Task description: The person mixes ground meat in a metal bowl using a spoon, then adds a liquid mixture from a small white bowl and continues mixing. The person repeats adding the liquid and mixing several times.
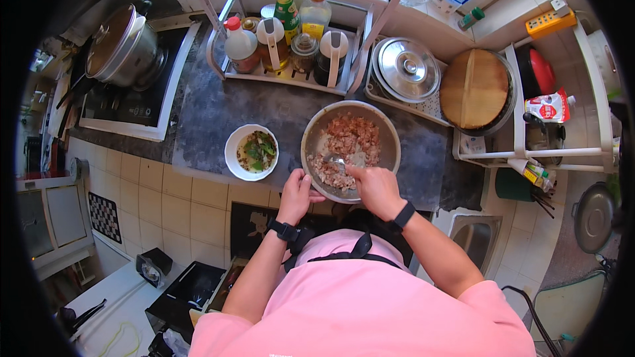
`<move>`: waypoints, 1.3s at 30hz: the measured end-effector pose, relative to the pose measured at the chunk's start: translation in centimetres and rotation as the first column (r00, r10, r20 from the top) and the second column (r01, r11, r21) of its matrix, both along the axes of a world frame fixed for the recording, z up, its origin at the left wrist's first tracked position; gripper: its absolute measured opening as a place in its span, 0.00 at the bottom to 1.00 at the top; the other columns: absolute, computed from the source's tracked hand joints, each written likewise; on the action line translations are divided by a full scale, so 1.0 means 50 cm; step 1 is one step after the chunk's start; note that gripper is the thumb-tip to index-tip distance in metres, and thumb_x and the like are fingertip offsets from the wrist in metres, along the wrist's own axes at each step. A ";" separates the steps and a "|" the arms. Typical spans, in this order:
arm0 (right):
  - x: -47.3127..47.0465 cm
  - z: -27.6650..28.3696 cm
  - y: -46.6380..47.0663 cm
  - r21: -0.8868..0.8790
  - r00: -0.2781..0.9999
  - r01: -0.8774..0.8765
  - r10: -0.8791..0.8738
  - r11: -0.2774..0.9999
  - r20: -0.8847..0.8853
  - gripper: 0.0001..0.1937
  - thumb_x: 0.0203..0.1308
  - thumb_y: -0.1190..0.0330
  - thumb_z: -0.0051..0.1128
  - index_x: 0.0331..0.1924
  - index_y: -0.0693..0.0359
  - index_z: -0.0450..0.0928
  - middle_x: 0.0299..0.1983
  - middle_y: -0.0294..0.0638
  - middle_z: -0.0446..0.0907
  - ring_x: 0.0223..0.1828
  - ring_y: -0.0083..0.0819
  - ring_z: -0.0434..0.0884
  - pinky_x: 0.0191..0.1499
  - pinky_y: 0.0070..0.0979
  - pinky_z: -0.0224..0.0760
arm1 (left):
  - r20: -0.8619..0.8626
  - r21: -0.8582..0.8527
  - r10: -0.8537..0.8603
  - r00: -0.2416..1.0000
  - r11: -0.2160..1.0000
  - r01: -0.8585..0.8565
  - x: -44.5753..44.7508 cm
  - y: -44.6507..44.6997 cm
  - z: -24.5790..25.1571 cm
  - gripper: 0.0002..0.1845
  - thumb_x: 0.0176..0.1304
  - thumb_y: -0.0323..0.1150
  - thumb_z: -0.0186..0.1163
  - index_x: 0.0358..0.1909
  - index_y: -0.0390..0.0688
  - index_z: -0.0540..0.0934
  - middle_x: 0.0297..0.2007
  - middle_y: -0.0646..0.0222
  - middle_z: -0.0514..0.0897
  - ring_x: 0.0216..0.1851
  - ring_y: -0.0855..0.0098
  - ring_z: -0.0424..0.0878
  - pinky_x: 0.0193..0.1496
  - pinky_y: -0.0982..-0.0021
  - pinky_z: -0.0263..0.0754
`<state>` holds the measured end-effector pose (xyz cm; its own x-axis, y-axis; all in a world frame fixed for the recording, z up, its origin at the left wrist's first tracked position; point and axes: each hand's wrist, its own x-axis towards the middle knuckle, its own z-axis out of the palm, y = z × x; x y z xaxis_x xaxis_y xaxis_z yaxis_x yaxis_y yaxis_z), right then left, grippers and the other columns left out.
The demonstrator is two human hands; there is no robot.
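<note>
A wide metal mixing bowl (388, 114) stands near the counter's front edge with raw minced meat (353, 131) in it. At the bowl's lower left rim, my left hand (297, 196) grips the side, thumb by the rim and fingers lower down on the outside. My right hand (378, 188) reaches over the front rim and is closed around the handle of a metal spoon (336, 159). The spoon's head sits in the meat; its handle is hidden by my fingers. To the left is a white bowl (232, 146) holding liquid, green leaves and small dark grains.
Behind the bowl stands a white two-tier rack (297, 84) with sauce bottles and oil jugs. A lidded pot (121, 54) occupies the cooktop (134, 104) at left. Right are a metal lid (407, 67), a wooden lid (476, 89) and a shelf (565, 152). A sink (474, 238) lies lower right.
</note>
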<state>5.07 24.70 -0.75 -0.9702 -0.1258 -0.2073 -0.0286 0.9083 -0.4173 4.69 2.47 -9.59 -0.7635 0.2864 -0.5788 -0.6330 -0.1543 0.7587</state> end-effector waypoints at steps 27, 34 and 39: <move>0.029 0.066 0.026 0.026 0.990 -0.045 0.041 0.999 0.131 0.16 0.62 0.70 0.54 0.47 0.49 0.92 0.31 0.55 0.87 0.36 0.53 0.88 0.41 0.48 0.81 | 0.003 -0.017 -0.012 1.000 1.000 0.012 -0.008 0.003 -0.005 0.10 0.85 0.34 0.42 0.55 0.38 0.69 0.46 0.61 0.82 0.37 0.67 0.90 0.41 0.66 0.92; 0.055 0.049 0.058 0.027 0.994 -0.009 0.006 1.000 0.111 0.15 0.61 0.71 0.54 0.45 0.51 0.91 0.32 0.55 0.87 0.37 0.53 0.88 0.41 0.48 0.81 | 0.008 -0.022 -0.023 1.000 0.999 0.023 -0.007 0.003 -0.003 0.11 0.85 0.33 0.42 0.56 0.38 0.69 0.47 0.58 0.83 0.37 0.66 0.90 0.42 0.65 0.91; 0.068 0.009 0.049 0.035 0.986 0.000 -0.006 0.999 0.168 0.12 0.62 0.70 0.55 0.43 0.52 0.91 0.30 0.52 0.87 0.36 0.53 0.88 0.41 0.49 0.81 | 0.006 -0.013 -0.029 1.000 1.000 0.029 -0.009 0.008 -0.004 0.11 0.85 0.33 0.42 0.55 0.37 0.69 0.46 0.57 0.83 0.37 0.65 0.90 0.42 0.65 0.91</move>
